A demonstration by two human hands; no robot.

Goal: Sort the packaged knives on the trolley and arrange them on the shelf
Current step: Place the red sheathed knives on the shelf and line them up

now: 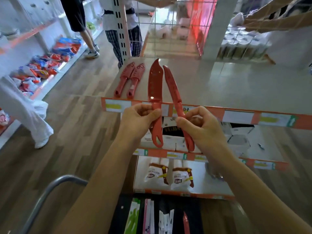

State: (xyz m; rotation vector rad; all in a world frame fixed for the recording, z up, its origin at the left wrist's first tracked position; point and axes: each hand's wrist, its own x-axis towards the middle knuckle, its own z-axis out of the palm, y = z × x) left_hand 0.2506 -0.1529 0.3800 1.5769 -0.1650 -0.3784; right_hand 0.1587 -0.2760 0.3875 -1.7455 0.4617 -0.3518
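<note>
- Left hand [140, 118]: grip closed around the handle of a broad red knife [155, 85], blade pointing away over the top shelf [236, 85].
- Right hand [200, 127]: grip closed on the handle of a narrow red knife [173, 92], blade likewise over the shelf, tilted left, tip close to the broad blade.
- Both knives raised at the shelf's front edge, handles hanging below the orange price strip [236, 115].
- Two shorter red knives [130, 78] lying side by side on the shelf's left end (tips away, handles toward the edge).
- Lower shelf: white packaged goods [168, 174].
- Trolley [50, 191] at bottom, holding upright packages [152, 217]; contents too blurred to identify.
</note>
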